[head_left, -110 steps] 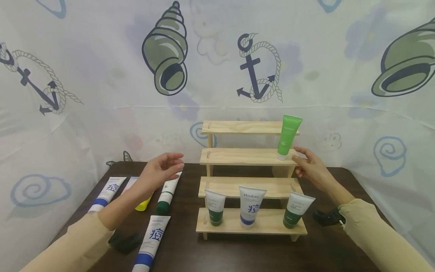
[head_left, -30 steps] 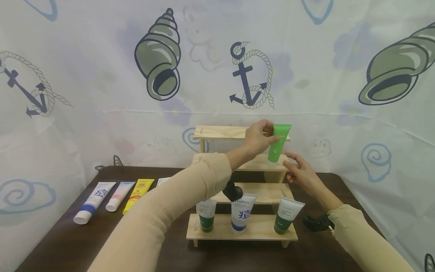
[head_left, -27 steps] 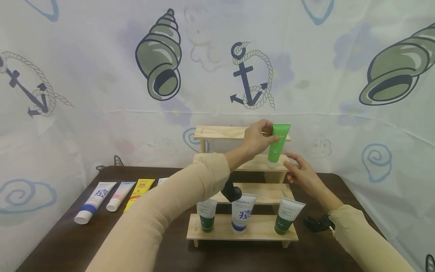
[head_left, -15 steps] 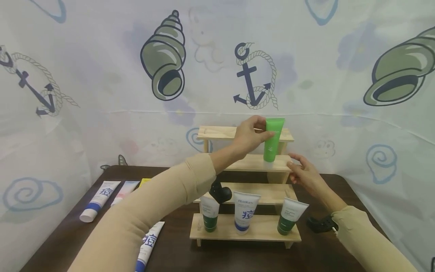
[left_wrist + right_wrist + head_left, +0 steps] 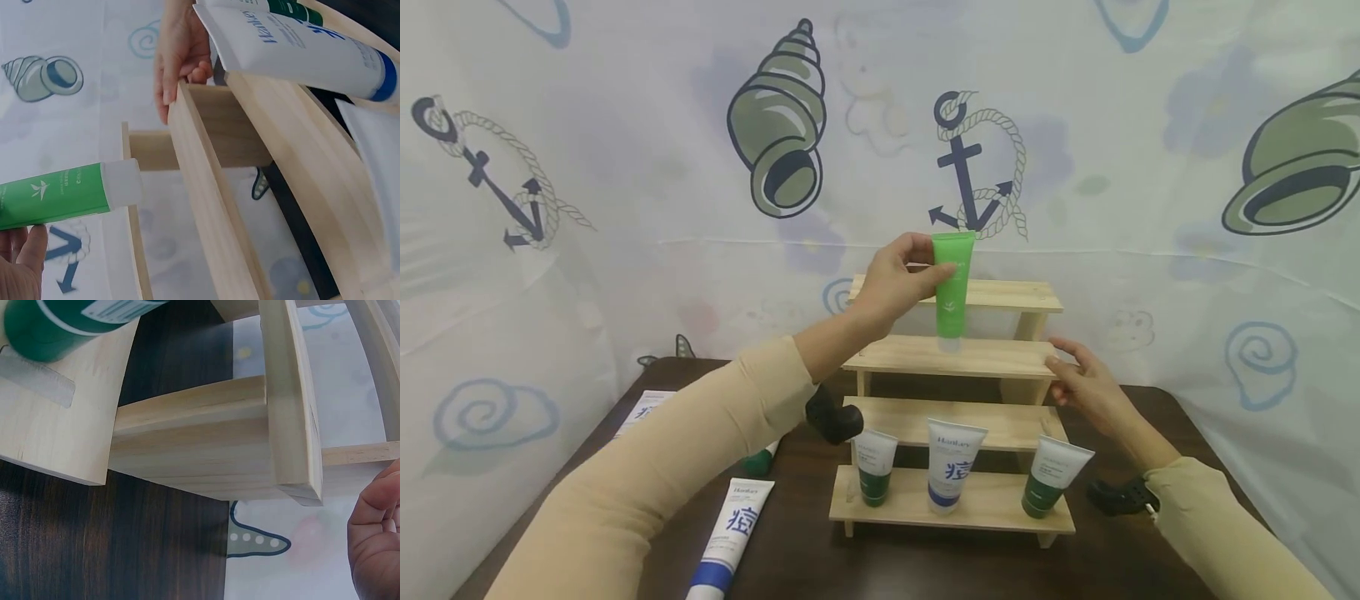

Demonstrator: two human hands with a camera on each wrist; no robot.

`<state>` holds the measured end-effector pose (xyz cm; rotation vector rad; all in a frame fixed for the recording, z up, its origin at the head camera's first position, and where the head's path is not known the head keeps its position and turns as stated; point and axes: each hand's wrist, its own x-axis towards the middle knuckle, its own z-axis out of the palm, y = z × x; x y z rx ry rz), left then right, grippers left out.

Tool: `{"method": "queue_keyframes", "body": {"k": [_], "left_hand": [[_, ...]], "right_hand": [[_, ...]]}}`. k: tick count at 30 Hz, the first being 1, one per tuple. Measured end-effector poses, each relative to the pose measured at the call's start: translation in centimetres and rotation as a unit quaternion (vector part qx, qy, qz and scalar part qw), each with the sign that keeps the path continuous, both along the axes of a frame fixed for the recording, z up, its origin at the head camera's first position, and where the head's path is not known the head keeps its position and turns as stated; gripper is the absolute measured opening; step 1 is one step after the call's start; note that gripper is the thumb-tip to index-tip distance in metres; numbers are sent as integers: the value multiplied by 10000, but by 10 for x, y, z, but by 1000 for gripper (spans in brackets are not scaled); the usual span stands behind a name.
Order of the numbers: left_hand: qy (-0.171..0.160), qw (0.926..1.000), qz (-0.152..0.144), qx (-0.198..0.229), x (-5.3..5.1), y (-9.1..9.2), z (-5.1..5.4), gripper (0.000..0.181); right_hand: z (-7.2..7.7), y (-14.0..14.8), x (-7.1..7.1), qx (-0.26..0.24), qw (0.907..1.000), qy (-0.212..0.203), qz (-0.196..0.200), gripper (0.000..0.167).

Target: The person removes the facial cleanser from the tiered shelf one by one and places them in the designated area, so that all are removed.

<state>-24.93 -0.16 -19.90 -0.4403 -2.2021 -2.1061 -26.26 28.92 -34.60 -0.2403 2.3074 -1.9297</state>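
Note:
In the head view the left hand (image 5: 898,279) pinches a green tube (image 5: 951,292) with a clear cap pointing down, upright in front of the top two boards of a stepped wooden rack (image 5: 970,357). The left wrist view shows the green tube (image 5: 56,192) near the rack's upper boards, cap end free. The right hand (image 5: 1090,387) holds the right end of the second board from the top between thumb and fingers. Three tubes stand caps down on the lowest board: a green-and-white one (image 5: 876,467), a blue-and-white one (image 5: 953,467) and another green-and-white one (image 5: 1054,475).
A white and blue tube (image 5: 730,537) lies on the dark table (image 5: 925,567) left of the rack. Another white tube (image 5: 651,404) lies farther back, partly behind the left sleeve, as does a green-capped tube (image 5: 763,458). A patterned cloth (image 5: 880,200) hangs behind.
The left hand reached across and took hold of the green tube, which stood at the second board's right end, then moved it left and slightly up. The right hand stays at the board's end.

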Motion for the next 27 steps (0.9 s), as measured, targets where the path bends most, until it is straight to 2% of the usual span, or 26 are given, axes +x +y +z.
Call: {"method": "queue_keyframes", "body": {"k": [14, 21, 27], "left_hand": [[-97, 9994, 297, -146, 14, -63, -15, 35], [-280, 9967, 618, -456, 22, -93, -28, 36], [-468, 9936, 710, -746, 33, -120, -42, 38]], "right_hand": [[-2, 1, -2, -72, 10000, -61, 12, 66], [-2, 1, -2, 159, 9999, 20, 34, 67], [0, 1, -2, 193, 9998, 7, 32, 68]]}}
